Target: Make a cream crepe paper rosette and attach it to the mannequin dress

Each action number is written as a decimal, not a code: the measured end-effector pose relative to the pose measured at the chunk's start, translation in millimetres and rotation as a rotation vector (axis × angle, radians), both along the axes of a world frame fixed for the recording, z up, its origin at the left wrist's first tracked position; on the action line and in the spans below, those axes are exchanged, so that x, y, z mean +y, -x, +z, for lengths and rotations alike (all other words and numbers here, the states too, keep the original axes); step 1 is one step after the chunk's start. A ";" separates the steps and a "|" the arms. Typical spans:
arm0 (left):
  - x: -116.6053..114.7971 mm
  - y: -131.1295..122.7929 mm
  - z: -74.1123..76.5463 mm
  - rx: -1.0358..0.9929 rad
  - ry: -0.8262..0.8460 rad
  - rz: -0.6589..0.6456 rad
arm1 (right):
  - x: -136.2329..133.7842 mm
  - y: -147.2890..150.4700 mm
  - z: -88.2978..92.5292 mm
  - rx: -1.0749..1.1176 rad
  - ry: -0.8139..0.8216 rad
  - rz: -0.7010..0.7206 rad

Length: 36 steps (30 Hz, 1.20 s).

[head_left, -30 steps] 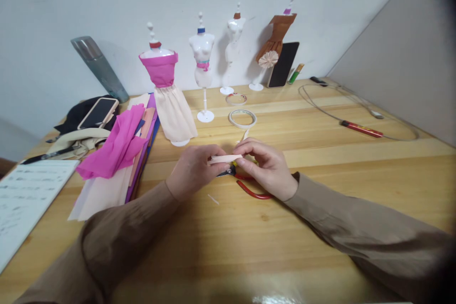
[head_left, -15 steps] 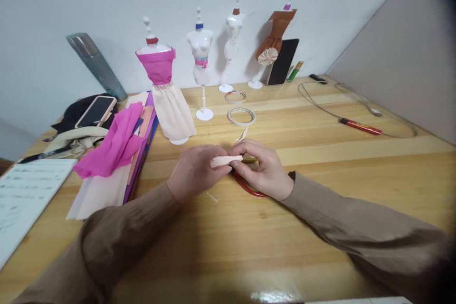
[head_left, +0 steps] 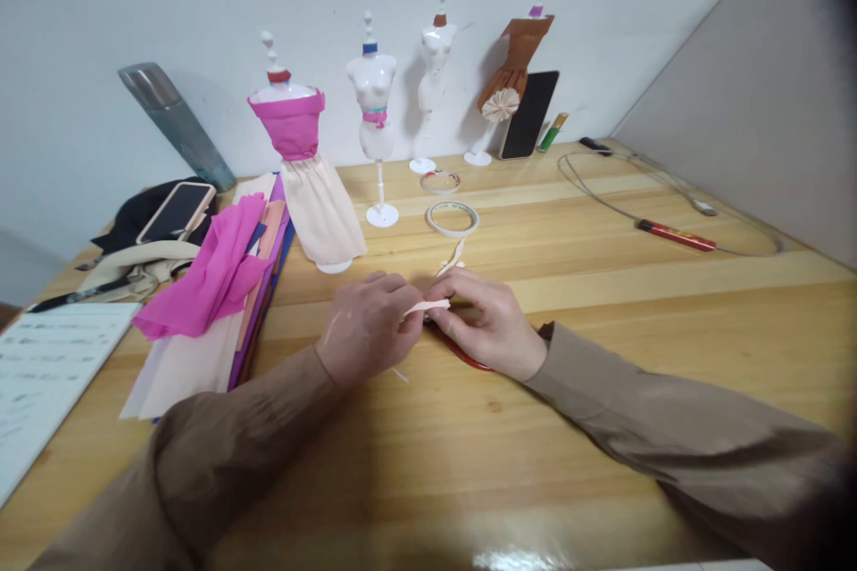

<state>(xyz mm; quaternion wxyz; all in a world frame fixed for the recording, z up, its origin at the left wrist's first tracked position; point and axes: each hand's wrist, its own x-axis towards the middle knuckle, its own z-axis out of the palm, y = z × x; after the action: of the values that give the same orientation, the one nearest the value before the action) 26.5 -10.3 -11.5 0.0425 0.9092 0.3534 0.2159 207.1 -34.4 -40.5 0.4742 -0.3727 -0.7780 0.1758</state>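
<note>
Between my two hands is a small folded strip of cream crepe paper (head_left: 428,307), seen nearly edge-on. My left hand (head_left: 371,326) is closed, its thumb and fingers pinching the strip's left end. The right end is pinched by the thumb and forefinger of my right hand (head_left: 487,321). Under my right hand lies a tool with a red curved handle (head_left: 469,357), mostly hidden. Just beyond the fingers rests a crumpled cream paper scrap (head_left: 453,259).
Several small mannequins stand along the wall, one in a pink top and cream skirt (head_left: 314,196), another in a brown dress (head_left: 519,62). Tape rolls (head_left: 453,219) lie mid-table. Pink crepe paper (head_left: 207,277) tops a stack at left. A cable (head_left: 603,196) loops at right.
The cream paper has turned from showing its pleated side to a thin, edge-on strip. My left hand has rolled slightly over it. The camera view has shifted a little.
</note>
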 end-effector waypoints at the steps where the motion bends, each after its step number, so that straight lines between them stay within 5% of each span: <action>1: 0.3 0.1 -0.6 -0.010 0.008 0.001 | 0.0 0.1 -0.3 -0.001 -0.004 -0.001; 16: 3.3 -0.5 -7.6 -0.150 -0.092 -0.043 | -0.1 -0.7 -0.6 0.024 0.003 -0.061; 18: 4.4 -1.9 -5.9 -0.261 0.060 -0.036 | 0.1 -1.7 0.7 0.031 0.001 -0.062; 21: 7.3 -2.6 -1.2 -0.487 0.536 0.043 | 0.9 -4.4 3.6 0.085 0.035 -0.073; 24: 10.3 -1.0 3.4 -0.654 1.056 0.089 | 1.7 -7.2 5.6 0.236 0.199 -0.041; 26: 11.1 -0.1 5.1 -0.712 1.255 0.063 | 1.9 -7.9 6.8 0.348 0.324 0.013; 36: 2.2 -7.4 11.4 -0.689 1.322 0.056 | -1.9 2.1 23.5 0.316 0.623 0.004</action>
<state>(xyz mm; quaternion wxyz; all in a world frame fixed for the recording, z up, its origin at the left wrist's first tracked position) 34.0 -8.1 -0.1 0.6834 0.5656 0.3991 0.2320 205.0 -36.3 -17.1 0.4522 -0.4663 -0.6046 0.4611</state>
